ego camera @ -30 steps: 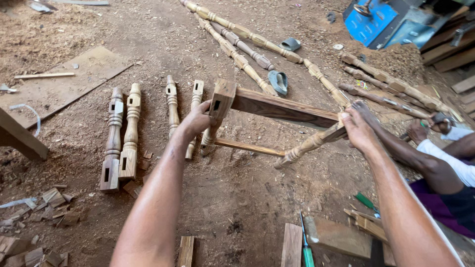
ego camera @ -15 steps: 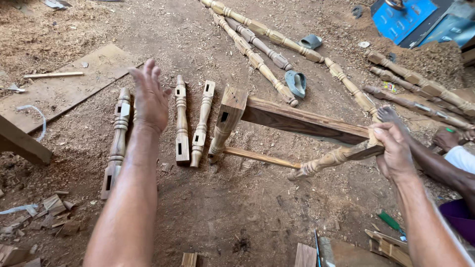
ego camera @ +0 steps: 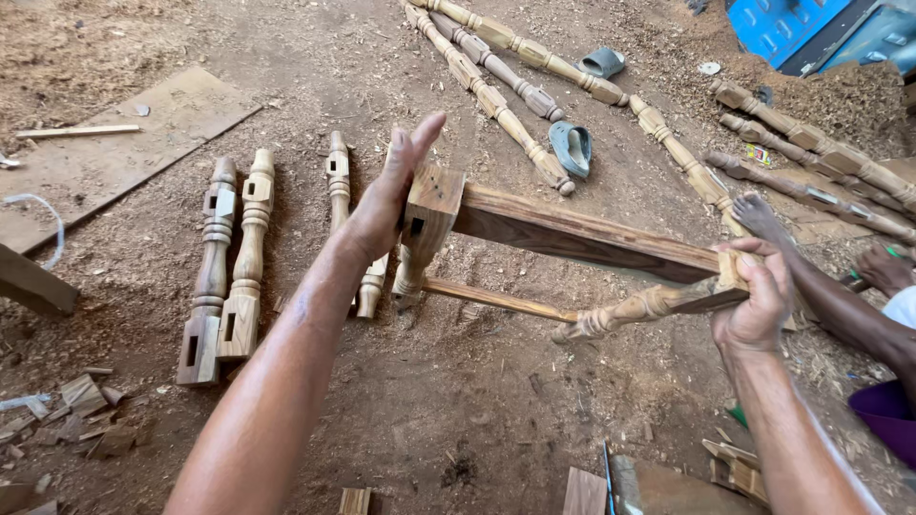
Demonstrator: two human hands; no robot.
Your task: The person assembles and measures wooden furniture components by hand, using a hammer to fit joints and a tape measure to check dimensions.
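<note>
Two hands (ego camera: 386, 195) (ego camera: 754, 300) flank the wooden frame (ego camera: 572, 234), bare dirt floor (ego camera: 458, 401) below.

left hand (ego camera: 386, 195) hides part of a turned leg (ego camera: 372, 277).

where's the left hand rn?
Head view, centre-left: the left hand is open, flat against the upper end of the frame's turned leg, with loose turned legs on the ground to its left.

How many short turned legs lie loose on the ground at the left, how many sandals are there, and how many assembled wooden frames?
short turned legs: 4 (one partly hidden behind the arm)
sandals: 2
wooden frame: 1
Total: 7
</note>
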